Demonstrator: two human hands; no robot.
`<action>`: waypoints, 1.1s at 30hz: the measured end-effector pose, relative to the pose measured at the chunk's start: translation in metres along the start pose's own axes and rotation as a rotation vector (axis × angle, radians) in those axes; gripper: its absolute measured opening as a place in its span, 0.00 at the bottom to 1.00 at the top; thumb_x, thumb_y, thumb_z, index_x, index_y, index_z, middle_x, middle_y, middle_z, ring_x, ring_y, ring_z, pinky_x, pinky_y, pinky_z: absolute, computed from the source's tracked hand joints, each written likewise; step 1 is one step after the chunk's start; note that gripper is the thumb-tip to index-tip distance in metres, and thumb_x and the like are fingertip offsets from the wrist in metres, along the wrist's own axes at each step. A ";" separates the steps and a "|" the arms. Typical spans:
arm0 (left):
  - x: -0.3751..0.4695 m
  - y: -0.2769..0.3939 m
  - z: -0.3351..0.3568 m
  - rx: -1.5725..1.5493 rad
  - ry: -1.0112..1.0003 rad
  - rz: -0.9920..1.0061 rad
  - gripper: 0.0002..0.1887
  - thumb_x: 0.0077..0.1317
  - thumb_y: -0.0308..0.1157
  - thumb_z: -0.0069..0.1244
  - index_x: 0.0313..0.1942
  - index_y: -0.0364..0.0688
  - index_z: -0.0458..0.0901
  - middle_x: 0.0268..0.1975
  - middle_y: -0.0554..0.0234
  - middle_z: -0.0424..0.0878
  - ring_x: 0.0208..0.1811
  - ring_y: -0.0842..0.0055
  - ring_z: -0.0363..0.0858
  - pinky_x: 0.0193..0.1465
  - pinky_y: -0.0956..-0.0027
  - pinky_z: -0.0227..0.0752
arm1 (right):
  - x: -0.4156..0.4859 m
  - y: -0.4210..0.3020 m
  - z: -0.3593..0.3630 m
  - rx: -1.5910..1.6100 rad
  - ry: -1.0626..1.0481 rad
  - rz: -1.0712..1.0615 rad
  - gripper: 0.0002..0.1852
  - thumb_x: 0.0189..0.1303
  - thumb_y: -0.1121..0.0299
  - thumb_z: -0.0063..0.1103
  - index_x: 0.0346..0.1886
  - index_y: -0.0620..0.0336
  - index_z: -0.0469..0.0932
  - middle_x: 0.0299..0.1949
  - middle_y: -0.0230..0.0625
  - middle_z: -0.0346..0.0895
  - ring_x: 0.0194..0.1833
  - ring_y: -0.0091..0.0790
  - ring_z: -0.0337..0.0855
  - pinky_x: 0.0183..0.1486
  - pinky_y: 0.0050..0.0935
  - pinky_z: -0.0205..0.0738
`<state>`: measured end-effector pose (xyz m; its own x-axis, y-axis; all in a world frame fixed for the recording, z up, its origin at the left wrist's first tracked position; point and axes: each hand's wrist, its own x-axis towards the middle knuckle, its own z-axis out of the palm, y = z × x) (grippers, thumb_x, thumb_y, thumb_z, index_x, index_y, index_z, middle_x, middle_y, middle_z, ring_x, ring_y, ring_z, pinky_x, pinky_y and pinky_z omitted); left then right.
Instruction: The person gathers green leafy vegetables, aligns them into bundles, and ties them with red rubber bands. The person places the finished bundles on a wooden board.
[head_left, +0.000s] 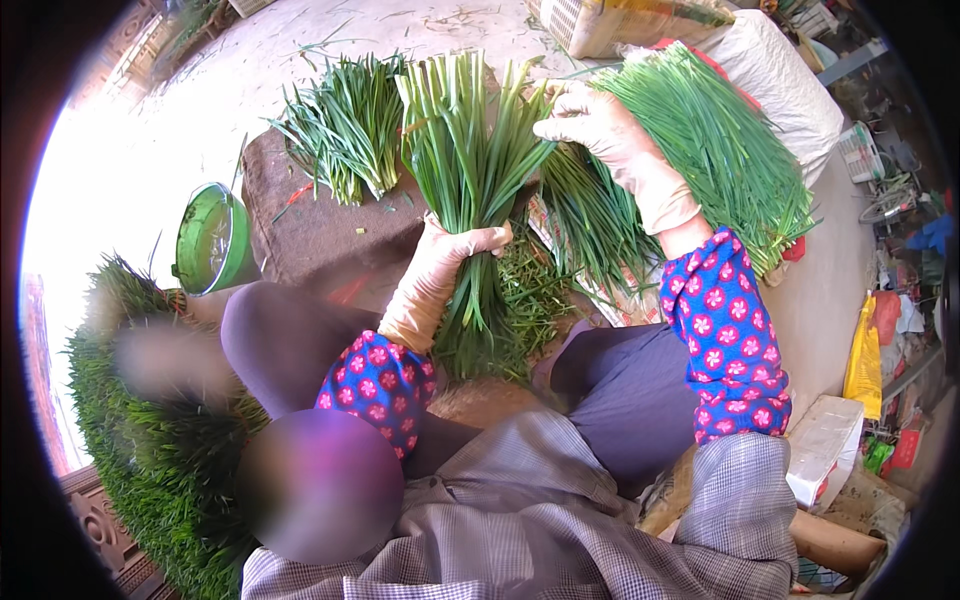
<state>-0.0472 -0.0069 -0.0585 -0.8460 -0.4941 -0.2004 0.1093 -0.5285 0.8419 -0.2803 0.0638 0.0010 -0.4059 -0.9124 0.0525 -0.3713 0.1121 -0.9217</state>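
My left hand, in a pale thin glove, is closed around the middle of an upright bunch of green garlic chives, its cut stalk ends fanned out at the top and its leaf tips hanging between my knees. Beside the top right of that bunch is my right hand, also gloved, with fingers spread and slightly curled; whether the fingertips touch the stalks I cannot tell. A smaller pile of chives lies on a brown cloth-covered block. More chives lie below my right wrist.
A large heap of chives lies at the right against a white woven sack. Trimmings cover the ground between my legs. A green bucket stands at the left, above a big leafy stack. A plastic crate is at the back.
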 end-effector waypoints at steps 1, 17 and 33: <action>-0.001 0.000 -0.001 0.007 0.028 -0.014 0.15 0.51 0.23 0.60 0.41 0.35 0.80 0.31 0.65 0.81 0.27 0.81 0.76 0.33 0.75 0.71 | 0.000 -0.002 -0.001 0.068 -0.006 -0.059 0.10 0.52 0.67 0.71 0.29 0.65 0.83 0.37 0.34 0.79 0.41 0.27 0.77 0.48 0.26 0.69; 0.008 -0.011 0.004 0.048 -0.062 0.054 0.13 0.53 0.22 0.61 0.39 0.40 0.81 0.28 0.73 0.79 0.25 0.86 0.75 0.30 0.79 0.70 | -0.018 -0.057 0.009 0.233 0.011 -0.252 0.10 0.64 0.70 0.57 0.47 0.59 0.80 0.30 0.30 0.81 0.29 0.17 0.78 0.29 0.22 0.74; 0.000 -0.004 0.006 0.000 -0.014 -0.039 0.09 0.53 0.24 0.62 0.33 0.40 0.80 0.24 0.72 0.78 0.21 0.86 0.74 0.25 0.80 0.68 | -0.012 -0.059 0.022 0.464 -0.334 -0.008 0.06 0.64 0.67 0.61 0.35 0.56 0.76 0.20 0.18 0.66 0.18 0.10 0.60 0.19 0.15 0.46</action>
<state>-0.0509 -0.0007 -0.0584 -0.8569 -0.4635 -0.2255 0.0766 -0.5473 0.8334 -0.2352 0.0599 0.0462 -0.0902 -0.9959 0.0053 0.0632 -0.0110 -0.9979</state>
